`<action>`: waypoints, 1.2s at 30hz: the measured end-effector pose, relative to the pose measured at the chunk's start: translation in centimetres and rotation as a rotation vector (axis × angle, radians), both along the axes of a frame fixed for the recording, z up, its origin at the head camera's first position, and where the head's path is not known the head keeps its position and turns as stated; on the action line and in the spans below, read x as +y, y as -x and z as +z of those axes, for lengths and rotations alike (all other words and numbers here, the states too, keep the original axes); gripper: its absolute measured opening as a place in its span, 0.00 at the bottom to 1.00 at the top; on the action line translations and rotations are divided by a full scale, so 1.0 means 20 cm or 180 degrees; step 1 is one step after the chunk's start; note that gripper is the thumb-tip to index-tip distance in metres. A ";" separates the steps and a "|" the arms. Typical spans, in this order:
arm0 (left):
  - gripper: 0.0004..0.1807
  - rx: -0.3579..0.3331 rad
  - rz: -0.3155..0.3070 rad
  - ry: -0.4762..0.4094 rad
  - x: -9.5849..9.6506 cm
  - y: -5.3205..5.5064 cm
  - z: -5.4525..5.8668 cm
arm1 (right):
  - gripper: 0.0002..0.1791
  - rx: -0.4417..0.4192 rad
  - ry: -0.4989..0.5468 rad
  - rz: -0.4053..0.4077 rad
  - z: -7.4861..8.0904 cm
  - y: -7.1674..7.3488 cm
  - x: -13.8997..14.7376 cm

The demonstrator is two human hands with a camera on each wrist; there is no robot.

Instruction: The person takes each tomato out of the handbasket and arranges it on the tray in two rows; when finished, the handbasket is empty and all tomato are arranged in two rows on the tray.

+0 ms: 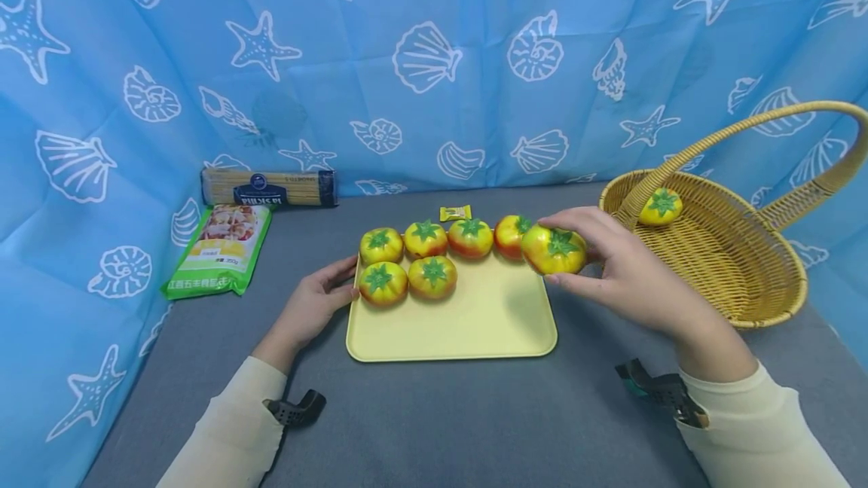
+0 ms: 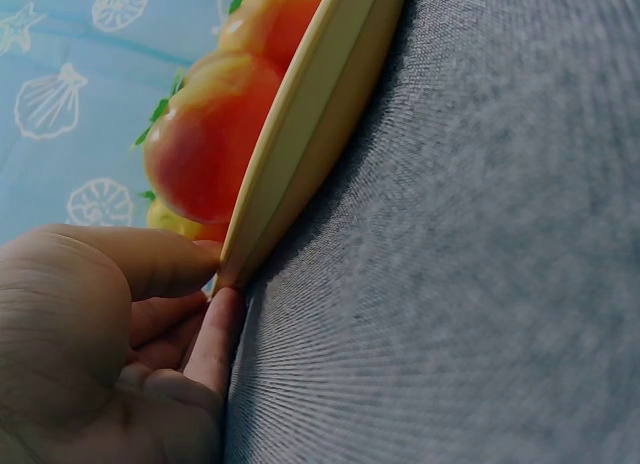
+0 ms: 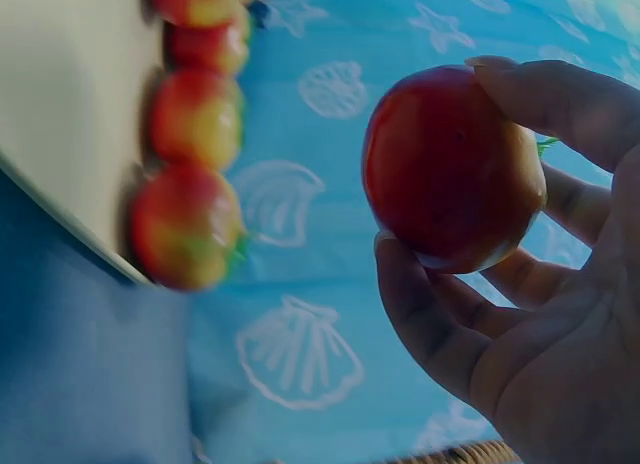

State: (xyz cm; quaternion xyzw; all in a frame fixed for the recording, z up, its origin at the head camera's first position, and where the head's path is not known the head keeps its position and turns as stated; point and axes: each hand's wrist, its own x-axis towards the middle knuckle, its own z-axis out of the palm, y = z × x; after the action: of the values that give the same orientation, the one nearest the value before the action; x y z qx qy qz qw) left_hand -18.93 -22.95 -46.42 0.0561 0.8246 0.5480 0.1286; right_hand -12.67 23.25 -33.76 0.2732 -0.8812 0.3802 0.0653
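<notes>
My right hand (image 1: 627, 266) holds a yellow-red tomato (image 1: 552, 249) with a green leafy top, raised over the right back corner of the yellow tray (image 1: 468, 333). In the right wrist view, thumb and fingers grip the sides of this tomato (image 3: 450, 174), its red underside showing. Several similar tomatoes (image 1: 432, 277) sit on the tray, in a row along its back edge and a pair in front at the left. At the tray's left side, my left hand (image 1: 312, 307) pinches the rim (image 2: 265, 174) between thumb and fingers.
A wicker basket (image 1: 719, 262) with a tall handle stands at the right, one tomato (image 1: 661, 206) inside. Behind the tray lies a small yellow packet (image 1: 455, 213). At the back left are a spaghetti pack (image 1: 271, 187) and a green-edged bag (image 1: 220, 251). A blue curtain (image 1: 325, 59) hangs behind.
</notes>
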 end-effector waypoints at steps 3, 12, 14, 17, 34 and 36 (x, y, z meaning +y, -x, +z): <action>0.38 -0.0018 -0.0005 -0.0004 0.00 0.00 0.00 | 0.35 -0.0147 0.0061 0.0068 -0.06 0.02 -0.05; 0.38 0.0007 -0.0040 0.0003 0.00 0.00 0.00 | 0.36 -0.0359 0.0112 0.0056 -0.23 0.08 -0.16; 0.38 0.0017 -0.0050 0.0002 0.00 0.00 0.00 | 0.35 -0.0362 0.0108 0.0045 -0.27 0.09 -0.19; 0.38 0.0018 -0.0054 -0.0017 0.00 0.00 0.00 | 0.35 -0.0345 0.0057 0.0033 -0.32 0.10 -0.23; 0.38 -0.0039 -0.0015 -0.0041 0.00 0.00 0.01 | 0.39 -0.0627 0.0055 -0.0218 -0.46 0.12 -0.31; 0.38 -0.0040 -0.0017 -0.0039 0.00 0.00 0.01 | 0.40 -0.0643 0.0045 -0.0238 -0.47 0.13 -0.31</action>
State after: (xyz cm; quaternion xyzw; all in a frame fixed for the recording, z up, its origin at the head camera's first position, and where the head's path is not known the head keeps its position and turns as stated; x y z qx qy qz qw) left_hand -18.91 -22.96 -46.21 0.0555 0.8203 0.5530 0.1349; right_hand -15.29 17.03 -43.21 0.1999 -0.8902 0.4093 -0.0078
